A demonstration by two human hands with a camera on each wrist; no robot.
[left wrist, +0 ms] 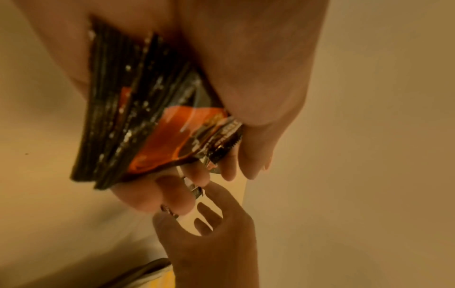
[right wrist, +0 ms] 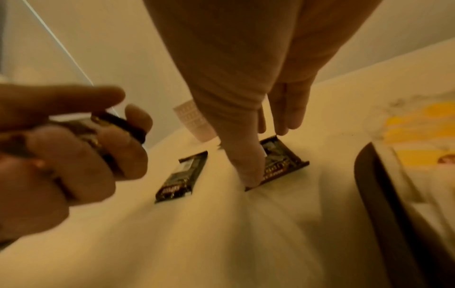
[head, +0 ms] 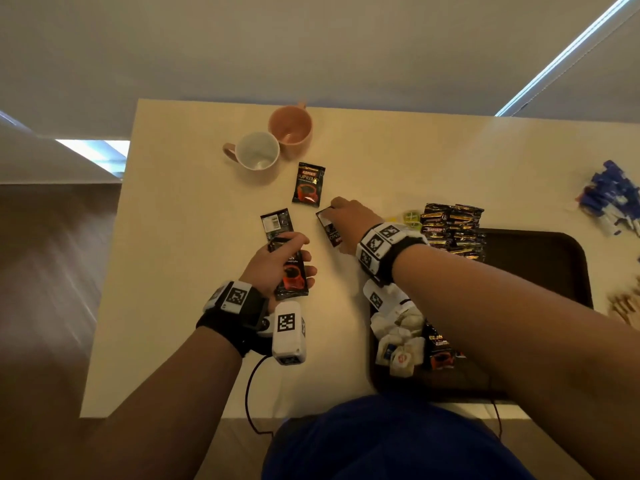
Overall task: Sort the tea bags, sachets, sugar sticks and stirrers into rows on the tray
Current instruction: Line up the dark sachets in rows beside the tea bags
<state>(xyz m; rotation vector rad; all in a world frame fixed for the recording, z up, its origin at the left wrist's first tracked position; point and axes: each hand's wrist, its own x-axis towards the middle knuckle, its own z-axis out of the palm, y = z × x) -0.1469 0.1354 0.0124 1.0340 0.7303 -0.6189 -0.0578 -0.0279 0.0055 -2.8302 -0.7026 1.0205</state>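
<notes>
My left hand (head: 277, 263) grips a small stack of black coffee sachets (head: 293, 277) with red cups printed on them; the left wrist view shows the stack (left wrist: 138, 120) fanned between thumb and fingers. My right hand (head: 343, 214) arches over one black sachet (head: 327, 226) lying flat on the table. In the right wrist view the thumb (right wrist: 248, 173) is on its near end and the fingertips (right wrist: 283, 124) at its far end, pinching it. Two more sachets lie loose: one (head: 308, 183) toward the mugs, one (head: 276, 221) face down beside my left hand.
A dark brown tray (head: 540, 268) lies to the right, with a heap of tea bags (head: 398, 330) at its near left and black-gold sachets (head: 453, 226) at its far edge. Blue sticks (head: 613, 199) and wooden stirrers (head: 623, 306) lie right of it. Two mugs (head: 273, 143) stand at the back.
</notes>
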